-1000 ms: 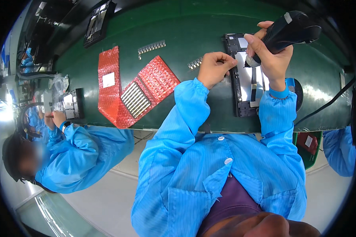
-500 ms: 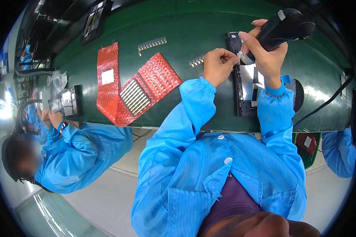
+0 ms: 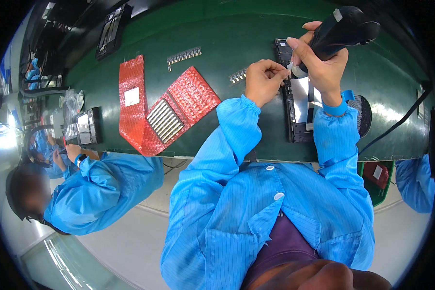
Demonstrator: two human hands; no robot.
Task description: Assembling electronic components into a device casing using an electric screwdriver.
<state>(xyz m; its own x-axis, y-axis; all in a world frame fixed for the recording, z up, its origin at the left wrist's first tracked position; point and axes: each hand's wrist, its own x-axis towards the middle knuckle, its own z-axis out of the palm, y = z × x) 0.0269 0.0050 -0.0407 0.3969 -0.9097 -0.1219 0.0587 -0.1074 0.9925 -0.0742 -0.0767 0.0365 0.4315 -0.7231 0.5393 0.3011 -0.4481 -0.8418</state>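
One black handheld tool (image 3: pixel 344 33) in right hand (image 3: pixel 325 70)

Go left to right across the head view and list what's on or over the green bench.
Black-framed unit by the co-worker, far black-framed unit, red bubble wrap, short component strip, left hand, central black-framed unit, right hand, round black object, black cable.

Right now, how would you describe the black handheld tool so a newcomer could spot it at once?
On the right half of the green table lies a black-framed device. Over it, the person's right hand grips the black handheld tool, which slants down towards the left hand. Unlike the flat device below, the tool is thick, rounded and held up.
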